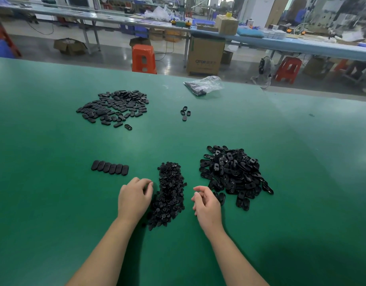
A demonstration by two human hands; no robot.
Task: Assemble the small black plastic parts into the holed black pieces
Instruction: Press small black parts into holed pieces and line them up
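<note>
A long heap of small black plastic parts (pixel 171 193) lies between my hands. To its right sits a bigger heap of holed black oval pieces (pixel 233 172). My left hand (pixel 134 197) rests palm down at the left edge of the small parts, fingers curled; whether it holds anything is hidden. My right hand (pixel 207 203) hovers beside the small parts with loosely curled fingers and nothing visible in it. A neat row of several oval pieces (pixel 110 167) lies left of my left hand.
A spread pile of black oval pieces (pixel 114 107) lies at the far left of the green table (pixel 54 203). Three loose pieces (pixel 185 113) and a clear plastic bag (pixel 204 85) lie further back. Beyond the table edge stand orange stools and cardboard boxes.
</note>
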